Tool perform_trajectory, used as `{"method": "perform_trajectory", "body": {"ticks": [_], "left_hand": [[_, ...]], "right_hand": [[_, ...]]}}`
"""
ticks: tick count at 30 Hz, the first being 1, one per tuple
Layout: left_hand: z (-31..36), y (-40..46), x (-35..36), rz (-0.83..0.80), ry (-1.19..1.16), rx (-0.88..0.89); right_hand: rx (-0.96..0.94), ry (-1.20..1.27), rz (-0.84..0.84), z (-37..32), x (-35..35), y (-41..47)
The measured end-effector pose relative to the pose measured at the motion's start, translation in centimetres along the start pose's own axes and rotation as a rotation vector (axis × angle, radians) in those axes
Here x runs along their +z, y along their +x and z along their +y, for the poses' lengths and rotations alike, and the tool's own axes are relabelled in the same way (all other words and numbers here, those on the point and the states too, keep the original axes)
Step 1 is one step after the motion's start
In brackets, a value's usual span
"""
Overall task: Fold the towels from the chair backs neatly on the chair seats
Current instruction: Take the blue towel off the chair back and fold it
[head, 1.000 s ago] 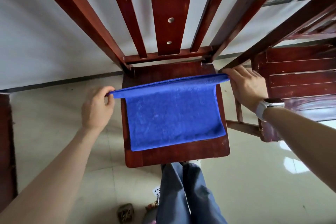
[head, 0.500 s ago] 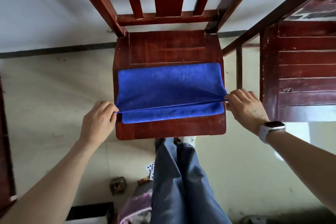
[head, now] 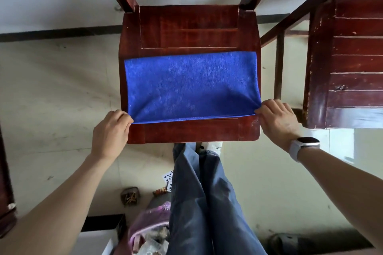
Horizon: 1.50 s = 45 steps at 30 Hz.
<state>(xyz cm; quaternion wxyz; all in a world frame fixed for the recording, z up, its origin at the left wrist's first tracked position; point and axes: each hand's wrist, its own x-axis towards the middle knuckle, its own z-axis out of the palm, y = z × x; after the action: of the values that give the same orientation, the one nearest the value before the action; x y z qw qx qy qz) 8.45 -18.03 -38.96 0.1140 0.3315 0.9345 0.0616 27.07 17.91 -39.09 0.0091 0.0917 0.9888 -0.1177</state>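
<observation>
Towel: blue towel point(head: 190, 86) lies folded on the near half of the chair seat point(head: 186, 27).
Your left hand point(head: 110, 133): pinching its near-left corner.
Your right hand point(head: 276, 119): pinching its near-right corner.
Room: seat's far half bare; second chair point(head: 348, 64) close on the right.

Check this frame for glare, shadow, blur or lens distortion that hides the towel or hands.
Head view: sharp, no motion blur; wide-angle bending splays the chair rails outward; window glare on the floor at right, clear of the blue towel; soft shadow on the towel near the right hand; left hand evenly lit.
</observation>
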Motion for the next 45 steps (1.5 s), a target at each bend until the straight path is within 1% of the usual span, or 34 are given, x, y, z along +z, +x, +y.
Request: {"method": "perform_trajectory", "body": {"ticks": [8, 10, 12, 15, 17, 19, 21, 24, 25, 27, 29, 33, 36, 41, 43, 45], "left_hand": [[0.1, 0.3, 1.3, -0.091, 0.023, -0.020], [0.0, 0.2, 1.3, -0.115, 0.039, -0.010], [0.1, 0.1, 1.1, -0.140, 0.060, 0.039], [0.0, 0.1, 0.5, -0.128, 0.082, 0.151], [0.3, 0.5, 0.2, -0.086, 0.075, 0.162], [1.5, 1.9, 0.2, -0.018, 0.068, 0.134], [3.3, 3.8, 0.7, 0.021, 0.067, 0.095], [5.4, 6.4, 2.0, 0.000, 0.054, 0.040], [5.8, 7.1, 2.6, -0.017, 0.046, 0.016], [6.3, 8.4, 3.8, -0.038, 0.029, -0.037], [6.3, 9.3, 4.9, -0.015, 0.033, -0.070], [5.4, 9.9, 6.9, 0.039, 0.052, -0.147], [5.0, 9.7, 7.6, 0.033, 0.066, -0.191], [5.1, 9.7, 6.8, -0.014, 0.046, -0.184], [4.6, 9.4, 6.4, -0.011, 0.032, -0.192], [3.8, 9.1, 6.1, -0.029, 0.016, -0.247]], "right_hand": [[-0.020, -0.016, -0.117, 0.4, 1.7, -0.5], [-0.021, -0.013, -0.143, 0.5, 1.8, -0.4], [-0.022, -0.032, -0.174, 0.5, 1.8, -0.5], [0.056, -0.085, -0.170, 0.3, 1.4, -0.8], [0.138, -0.108, -0.119, -0.7, 0.9, -0.3], [0.150, -0.116, -0.090, -2.5, 1.0, 1.2], [0.110, -0.118, -0.119, -4.5, 1.7, 3.3], [0.074, -0.088, -0.232, -6.4, 3.5, 6.0], [0.064, -0.083, -0.244, -6.6, 4.0, 6.8], [0.025, -0.094, -0.228, -6.6, 4.9, 8.3], [0.019, -0.117, -0.199, -6.2, 5.8, 9.6], [0.135, -0.137, -0.147, -5.4, 7.5, 10.3], [0.130, -0.149, -0.142, -5.1, 8.1, 10.1], [0.131, -0.096, -0.151, -4.9, 7.4, 10.0], [0.200, -0.077, -0.116, -4.0, 6.8, 10.0], [0.323, -0.074, -0.122, -2.6, 6.2, 10.1]]}}
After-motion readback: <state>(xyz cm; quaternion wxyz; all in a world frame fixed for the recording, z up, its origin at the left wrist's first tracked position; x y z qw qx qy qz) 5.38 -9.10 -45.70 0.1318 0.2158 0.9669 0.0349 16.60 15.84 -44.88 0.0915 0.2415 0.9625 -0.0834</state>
